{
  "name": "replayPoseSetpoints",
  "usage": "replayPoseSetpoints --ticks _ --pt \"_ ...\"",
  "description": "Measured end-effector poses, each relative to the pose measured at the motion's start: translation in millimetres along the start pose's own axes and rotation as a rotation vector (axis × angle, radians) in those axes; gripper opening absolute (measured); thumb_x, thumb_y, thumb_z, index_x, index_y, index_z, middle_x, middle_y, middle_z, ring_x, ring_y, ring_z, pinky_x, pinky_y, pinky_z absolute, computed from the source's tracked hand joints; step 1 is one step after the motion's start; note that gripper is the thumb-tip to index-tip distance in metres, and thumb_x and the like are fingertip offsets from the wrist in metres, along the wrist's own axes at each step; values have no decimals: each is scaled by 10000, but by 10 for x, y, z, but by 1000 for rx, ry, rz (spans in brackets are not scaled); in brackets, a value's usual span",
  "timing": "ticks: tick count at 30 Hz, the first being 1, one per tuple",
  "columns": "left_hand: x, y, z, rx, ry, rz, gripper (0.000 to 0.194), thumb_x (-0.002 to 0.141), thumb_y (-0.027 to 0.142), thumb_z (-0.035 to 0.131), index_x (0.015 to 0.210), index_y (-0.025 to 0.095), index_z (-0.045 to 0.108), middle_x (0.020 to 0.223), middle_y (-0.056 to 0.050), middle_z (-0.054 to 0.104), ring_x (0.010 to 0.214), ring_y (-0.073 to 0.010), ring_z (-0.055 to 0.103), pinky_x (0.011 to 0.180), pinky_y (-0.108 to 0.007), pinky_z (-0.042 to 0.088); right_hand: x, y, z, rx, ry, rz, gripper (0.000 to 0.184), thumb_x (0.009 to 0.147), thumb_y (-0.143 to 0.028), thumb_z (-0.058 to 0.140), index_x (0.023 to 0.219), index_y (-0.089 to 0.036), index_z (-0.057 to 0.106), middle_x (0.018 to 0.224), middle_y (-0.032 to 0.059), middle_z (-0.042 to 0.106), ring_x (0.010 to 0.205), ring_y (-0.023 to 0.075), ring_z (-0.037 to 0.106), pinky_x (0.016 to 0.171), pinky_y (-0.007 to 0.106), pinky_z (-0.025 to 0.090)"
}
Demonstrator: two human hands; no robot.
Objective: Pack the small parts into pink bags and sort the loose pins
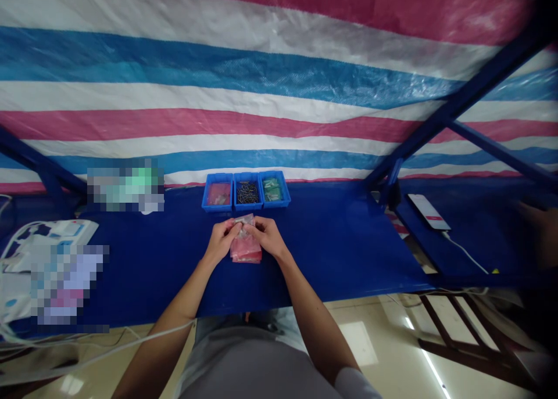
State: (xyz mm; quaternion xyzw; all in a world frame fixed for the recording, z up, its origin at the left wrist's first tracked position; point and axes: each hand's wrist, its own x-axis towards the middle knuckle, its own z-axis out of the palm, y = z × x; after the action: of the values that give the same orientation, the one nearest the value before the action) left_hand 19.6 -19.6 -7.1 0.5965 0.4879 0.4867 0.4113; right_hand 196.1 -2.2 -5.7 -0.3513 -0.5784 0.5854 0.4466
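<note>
In the head view, the left hand and right hand, both partly closed, pinch pink plastic packaging over one bench; whether one bag or several, I cannot tell. Just beyond stand three blue bins, side by side. One phone lies rightward.
</note>
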Motion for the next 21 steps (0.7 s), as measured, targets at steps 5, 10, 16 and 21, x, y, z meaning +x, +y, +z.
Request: replayPoseSetpoints --ticks 5,10,16,21 --pt "-4 6 -10 49 47 49 420 889 410 634 583 143 527 546 34 437 524 -87 381 517 -222 282 -9 28 11 -90 13 -30 396 822 -508 712 754 -118 693 661 -8 566 605 115 477 582 231 388" --pt "-28 35 -1 -9 27 16 375 881 435 641 656 139 596 543 36 456 511 -89 369 493 -220 278 -7 29 4 -130 42 -35 425 842 -522 680 694 -124 686 645 -4 564 618 127 491 579 233 380" --pt "-6 44 -19 8 7 25 379 893 443 621 676 132 627 559 23 505 525 -97 409 503 -217 306 -10 21 20 -23 -11 19 428 791 -547 724 758 -120 703 684 3 600 634 131 516 600 239 415" --pt "-16 49 -13 8 4 15 380 886 436 629 660 131 632 555 22 498 526 -97 404 511 -220 309 -6 6 29 -1 5 5 382 765 -496 765 733 -122 691 639 -11 563 590 114 477 568 233 380"
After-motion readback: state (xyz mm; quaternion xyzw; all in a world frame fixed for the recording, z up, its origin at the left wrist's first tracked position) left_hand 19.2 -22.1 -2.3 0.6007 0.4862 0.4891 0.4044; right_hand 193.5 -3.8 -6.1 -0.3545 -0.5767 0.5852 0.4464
